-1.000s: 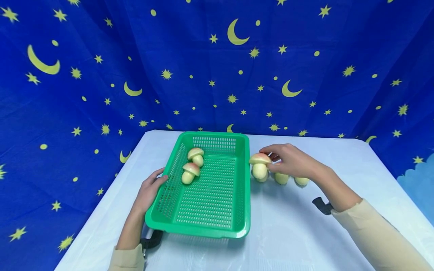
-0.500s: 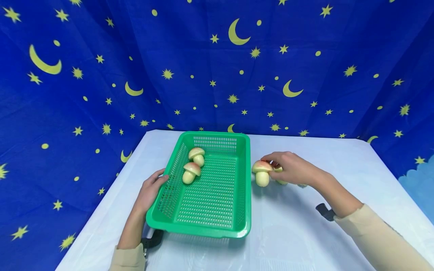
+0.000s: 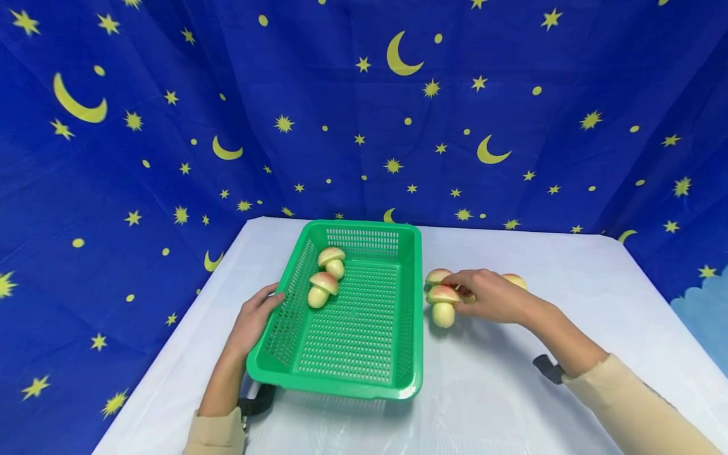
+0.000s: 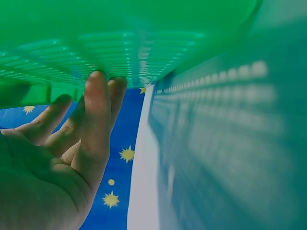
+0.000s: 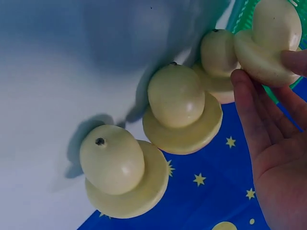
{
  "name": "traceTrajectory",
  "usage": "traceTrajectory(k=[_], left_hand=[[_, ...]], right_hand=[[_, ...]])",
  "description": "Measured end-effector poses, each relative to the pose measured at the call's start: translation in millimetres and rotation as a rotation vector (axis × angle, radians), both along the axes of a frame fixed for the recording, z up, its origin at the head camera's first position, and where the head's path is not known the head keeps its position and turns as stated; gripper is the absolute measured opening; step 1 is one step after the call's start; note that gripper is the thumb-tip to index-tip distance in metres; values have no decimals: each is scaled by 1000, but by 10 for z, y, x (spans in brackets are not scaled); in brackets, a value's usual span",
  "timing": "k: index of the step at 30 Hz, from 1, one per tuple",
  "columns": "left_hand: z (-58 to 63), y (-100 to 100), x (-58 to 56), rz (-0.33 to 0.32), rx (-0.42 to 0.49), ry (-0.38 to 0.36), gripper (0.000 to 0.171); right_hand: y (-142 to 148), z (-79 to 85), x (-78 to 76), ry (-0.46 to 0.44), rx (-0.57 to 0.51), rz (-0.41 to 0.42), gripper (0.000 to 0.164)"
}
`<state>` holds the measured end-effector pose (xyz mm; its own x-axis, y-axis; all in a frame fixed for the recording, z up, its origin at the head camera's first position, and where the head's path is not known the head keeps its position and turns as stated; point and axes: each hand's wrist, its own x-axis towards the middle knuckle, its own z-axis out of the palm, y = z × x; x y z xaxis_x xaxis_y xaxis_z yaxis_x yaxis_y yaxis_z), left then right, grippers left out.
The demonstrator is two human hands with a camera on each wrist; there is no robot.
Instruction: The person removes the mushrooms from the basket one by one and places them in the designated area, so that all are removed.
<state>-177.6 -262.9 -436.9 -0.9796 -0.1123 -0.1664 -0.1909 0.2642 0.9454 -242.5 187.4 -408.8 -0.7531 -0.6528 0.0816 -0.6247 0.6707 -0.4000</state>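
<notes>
My right hand (image 3: pixel 495 296) pinches a toy mushroom (image 3: pixel 443 315) by its pinkish cap, just right of the green basket. In the right wrist view that held mushroom (image 5: pixel 276 24) has its cream stem toward the camera, thumb and fingers at the cap. Beside it stand three more mushrooms in a row, the nearest mushroom (image 5: pixel 115 160) at lower left. My left hand (image 3: pixel 253 321) holds the left side of the green basket (image 3: pixel 421 316), thumb at the rim. In the left wrist view the fingers (image 4: pixel 96 115) reach up against the basket from below. Two mushrooms (image 3: pixel 323 289) lie inside, at the left.
A white-covered table (image 3: pixel 495 404) lies under everything. Behind it hangs a blue curtain (image 3: pixel 341 95) with yellow moons and stars. One loose mushroom (image 3: pixel 438 276) sits close to the basket's right wall, another mushroom (image 3: pixel 514 280) beyond my right hand.
My right hand has moved nearer to me and lower with the mushroom, uncovering the mushroom behind it. The left hand and basket stay in place.
</notes>
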Motion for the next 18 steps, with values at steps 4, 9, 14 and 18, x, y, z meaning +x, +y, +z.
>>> traceTrajectory(k=[4,9,14,18], left_hand=[[-7,3,-6,0,-10,4,48],[8,3,4,1,-8,3,47],[23,11,6,-2,-6,-2,46],[9,7,6,3,-11,3,46]], right_hand=[[17,-23,22,-7,-8,5,31],[13,-64,36,-5,-11,39,27],[18,-123,57,10,-3,52,33],[10,-154,71,2,-12,51,34]])
